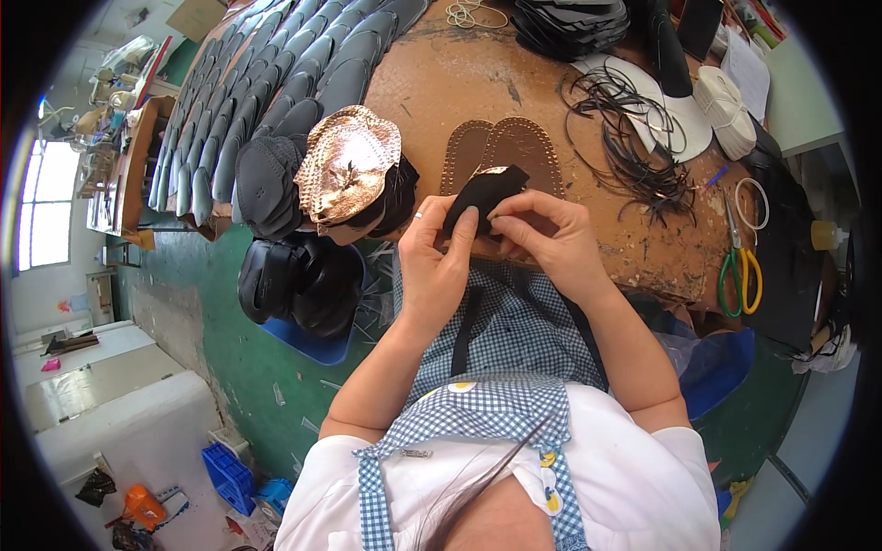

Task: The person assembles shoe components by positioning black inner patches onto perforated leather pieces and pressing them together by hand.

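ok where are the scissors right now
In the head view, the scissors lie at the right of the table, beside a white ring, well right of the right hand.

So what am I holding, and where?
A curved black piece. Your left grip holds its lower left part, thumb against it; your right grip is at its lower right edge, whether pinching it I can't tell.

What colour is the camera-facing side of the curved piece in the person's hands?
Mostly black; the curved piece shows best in the head view.
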Action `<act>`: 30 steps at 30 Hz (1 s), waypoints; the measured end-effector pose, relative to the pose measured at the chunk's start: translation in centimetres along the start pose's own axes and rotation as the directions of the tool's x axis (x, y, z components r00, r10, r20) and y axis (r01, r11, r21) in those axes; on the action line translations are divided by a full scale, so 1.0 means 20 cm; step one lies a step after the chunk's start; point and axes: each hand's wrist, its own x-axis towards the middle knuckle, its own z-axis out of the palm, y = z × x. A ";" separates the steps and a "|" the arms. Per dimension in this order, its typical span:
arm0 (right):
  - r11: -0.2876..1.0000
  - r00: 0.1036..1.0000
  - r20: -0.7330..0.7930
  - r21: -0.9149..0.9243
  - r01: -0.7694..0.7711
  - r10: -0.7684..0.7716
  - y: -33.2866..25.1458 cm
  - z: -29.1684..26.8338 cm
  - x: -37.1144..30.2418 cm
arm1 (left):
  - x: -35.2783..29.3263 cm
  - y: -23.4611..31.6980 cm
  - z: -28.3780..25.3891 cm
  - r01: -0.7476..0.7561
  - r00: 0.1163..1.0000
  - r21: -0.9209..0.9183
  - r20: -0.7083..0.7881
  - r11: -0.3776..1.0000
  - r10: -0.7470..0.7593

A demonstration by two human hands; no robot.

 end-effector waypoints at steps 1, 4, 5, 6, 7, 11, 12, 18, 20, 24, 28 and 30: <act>0.957 0.980 0.022 0.211 -0.198 0.198 -0.01 0.00 0.00 | 0.00 0.00 0.00 0.001 1.000 0.000 0.000 1.000 -0.001; 0.928 0.969 0.062 0.279 -0.247 0.239 -0.01 -0.01 0.02 | 0.00 -0.01 -0.01 0.009 1.000 -0.044 -0.007 0.999 -0.009; 0.928 0.969 0.061 0.279 -0.248 0.241 -0.01 -0.01 0.02 | 0.01 -0.01 -0.02 0.001 1.000 -0.031 -0.002 1.000 -0.001; 0.929 0.969 0.049 0.278 -0.246 0.242 0.00 -0.01 0.03 | 0.01 -0.01 -0.02 -0.007 1.000 -0.018 0.005 1.000 0.007; 0.930 0.970 0.035 0.277 -0.243 0.242 0.00 0.00 0.03 | 0.01 -0.01 -0.02 -0.006 1.000 -0.019 0.008 1.000 0.006; 0.945 0.972 -0.010 0.237 -0.226 0.235 -0.01 0.01 0.03 | 0.01 0.01 0.00 -0.027 1.000 -0.030 0.013 0.999 0.028; 0.951 0.974 -0.016 0.219 -0.217 0.226 -0.01 0.01 0.03 | 0.01 0.02 0.00 -0.043 0.999 -0.010 0.016 0.999 0.044; 0.955 0.975 -0.022 0.209 -0.212 0.222 -0.03 0.02 0.04 | 0.00 0.04 0.00 -0.104 0.994 0.086 0.035 0.991 0.101; 0.954 0.974 -0.028 0.211 -0.215 0.226 -0.02 0.02 0.03 | -0.02 0.06 0.01 -0.098 0.994 0.109 0.057 0.989 0.092; 0.959 0.977 -0.081 0.224 -0.175 0.197 -0.01 0.02 0.02 | -0.02 0.09 0.03 -0.134 0.989 0.078 0.068 0.988 0.129; 0.987 0.979 -0.140 0.078 -0.137 0.147 -0.02 0.03 -0.01 | -0.01 0.06 0.01 -0.022 0.988 -0.016 0.150 1.000 0.024; 0.994 0.984 -0.141 0.038 -0.104 0.108 -0.01 0.04 -0.01 | -0.01 0.06 0.02 -0.018 0.991 -0.024 0.133 1.000 0.021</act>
